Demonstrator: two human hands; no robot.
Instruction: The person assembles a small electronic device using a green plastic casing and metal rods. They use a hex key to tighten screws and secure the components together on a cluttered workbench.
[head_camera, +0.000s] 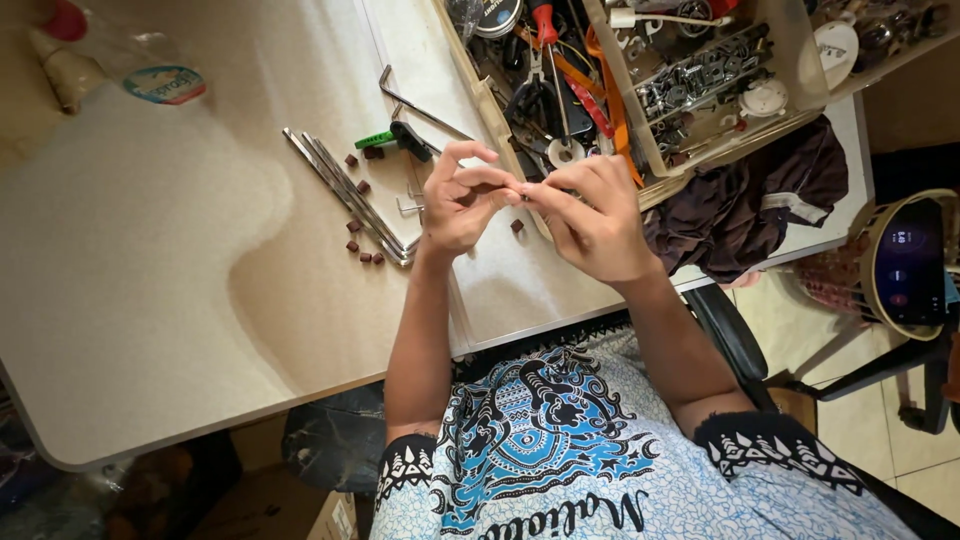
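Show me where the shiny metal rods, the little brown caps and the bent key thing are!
metal rods (350, 190), head view, middle of the bundle on the table.
little brown caps (365, 257), head view, on a cap beside the rods' lower end.
bent hex key (420, 108), head view, midway along its long arm.

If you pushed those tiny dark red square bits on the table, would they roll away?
Probably not: the tiny dark red square pieces look blocky, so they'd likely slide on the smooth pale table. They seem very light, easily scattered and lost beside the thin metal rods.
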